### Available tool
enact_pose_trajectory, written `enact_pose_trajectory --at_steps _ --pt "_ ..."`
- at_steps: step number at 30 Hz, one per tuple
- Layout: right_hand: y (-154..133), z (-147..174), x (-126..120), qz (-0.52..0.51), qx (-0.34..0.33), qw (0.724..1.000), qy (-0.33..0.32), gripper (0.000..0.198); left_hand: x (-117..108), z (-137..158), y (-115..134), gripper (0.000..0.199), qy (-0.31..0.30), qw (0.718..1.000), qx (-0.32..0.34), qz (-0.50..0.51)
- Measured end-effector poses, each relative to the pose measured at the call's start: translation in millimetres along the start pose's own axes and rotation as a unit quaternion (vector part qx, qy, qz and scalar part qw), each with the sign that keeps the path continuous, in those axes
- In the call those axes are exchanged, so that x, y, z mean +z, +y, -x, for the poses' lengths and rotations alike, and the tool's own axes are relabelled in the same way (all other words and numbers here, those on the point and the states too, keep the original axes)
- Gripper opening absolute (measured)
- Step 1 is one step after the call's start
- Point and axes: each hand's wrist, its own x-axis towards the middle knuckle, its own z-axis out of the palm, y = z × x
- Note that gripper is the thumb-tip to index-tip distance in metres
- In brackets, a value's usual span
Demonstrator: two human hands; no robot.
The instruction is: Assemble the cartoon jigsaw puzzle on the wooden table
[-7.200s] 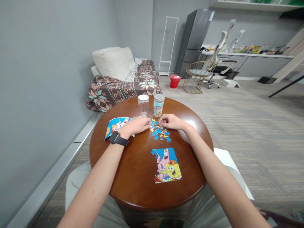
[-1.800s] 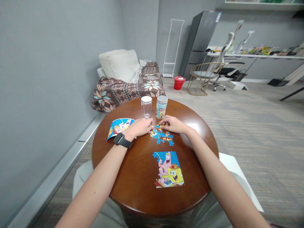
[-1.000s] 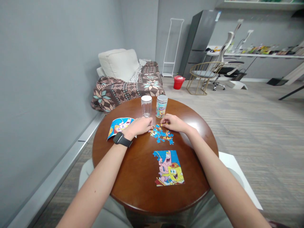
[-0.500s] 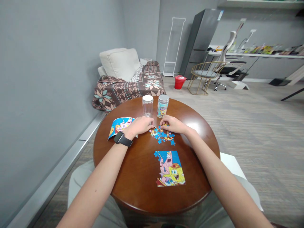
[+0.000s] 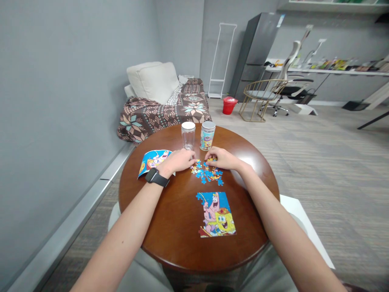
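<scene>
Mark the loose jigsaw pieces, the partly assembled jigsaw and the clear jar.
Loose jigsaw pieces [image 5: 208, 173]: head view, pile's middle.
Partly assembled jigsaw [image 5: 216, 215]: head view, picture's middle.
Clear jar [image 5: 188, 138]: head view, transparent side.

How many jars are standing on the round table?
2. The clear, white-lidded jar stands just beyond the left hand; the printed, grey-lidded jar stands to its right, beyond the loose puzzle pieces. Neither jar seems to hide another.

Your left grip [image 5: 181, 159], right grip [image 5: 223, 157] both at far end of loose puzzle pieces [image 5: 208, 174], one each side. Joined puzzle section [image 5: 217, 215] nearer you on tabletop [image 5: 170, 227], left edge jagged. Picture sheet [image 5: 153, 159] by your left wrist [image 5: 164, 169]; clear jar [image 5: 188, 136], printed jar [image 5: 207, 138] upright behind.
</scene>
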Motion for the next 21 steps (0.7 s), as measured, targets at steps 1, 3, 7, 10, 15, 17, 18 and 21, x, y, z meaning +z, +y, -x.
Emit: enact_pose_trajectory --at_steps 1,3,7,10,15,17,18,21 --pt "0.8 0.6 -1.1 -0.001 -0.004 1.000 -0.003 0.012 0.2 0.0 -0.2 0.026 -0.002 1.000 0.001 0.000" --pt "2.3 1.3 -2.6 -0.005 -0.007 1.000 -0.011 0.012 0.4 0.2 -0.2 0.027 -0.004 1.000 0.005 0.002" --pt "3.1 0.9 -2.4 -0.010 -0.004 1.000 -0.016 0.011 -0.8 1.0 1.6 0.031 -0.015 1.000 0.019 0.009" --pt "1.0 0.0 -1.3 -0.002 -0.004 1.000 -0.009 0.009 -2.8 1.2 3.0 0.036 -0.037 0.998 0.046 0.024" --pt "-3.9 2.0 -4.7 0.004 -0.018 0.999 -0.035 0.013 -5.3 2.0 3.3 0.049 -0.062 0.993 0.077 0.060" --pt "-5.3 3.6 -7.7 0.005 -0.026 0.998 -0.055 0.019 -4.6 1.8 3.0 0.054 -0.065 0.993 0.081 0.057" --pt "-6.0 4.3 -9.2 0.005 -0.029 0.998 -0.061 0.020 -3.9 1.5 3.0 0.054 -0.066 0.993 0.080 0.053" --pt "-9.0 5.6 -12.6 -0.004 -0.033 0.997 -0.069 0.023 -1.3 0.5 3.7 0.050 -0.063 0.994 0.082 0.042"
